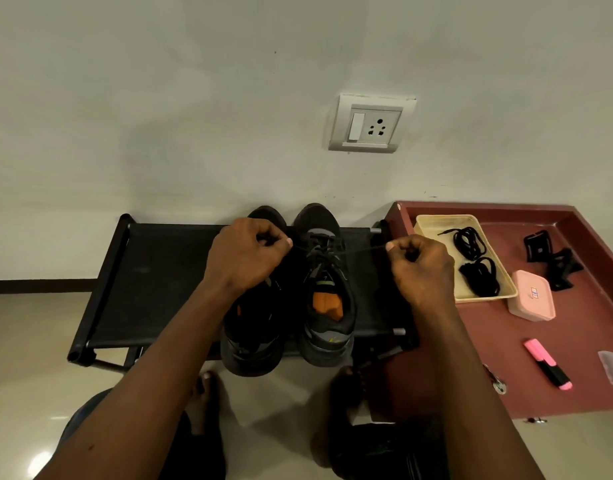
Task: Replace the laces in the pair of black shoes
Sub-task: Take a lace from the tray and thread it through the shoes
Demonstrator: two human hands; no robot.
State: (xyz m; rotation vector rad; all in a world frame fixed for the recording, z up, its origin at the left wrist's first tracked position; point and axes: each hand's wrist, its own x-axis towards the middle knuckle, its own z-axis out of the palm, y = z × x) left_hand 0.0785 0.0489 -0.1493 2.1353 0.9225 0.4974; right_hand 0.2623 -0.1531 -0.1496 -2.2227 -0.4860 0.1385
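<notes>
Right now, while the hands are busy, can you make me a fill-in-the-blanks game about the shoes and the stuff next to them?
1. The left hand and the right hand each pinch one end of the same black ____.
2. The shoe being laced has an ____ insole.
3. The coiled laces lie in a cream-coloured ____.
4. The highlighter on the table is black and ____.

Missing words: lace; orange; tray; pink.
</notes>
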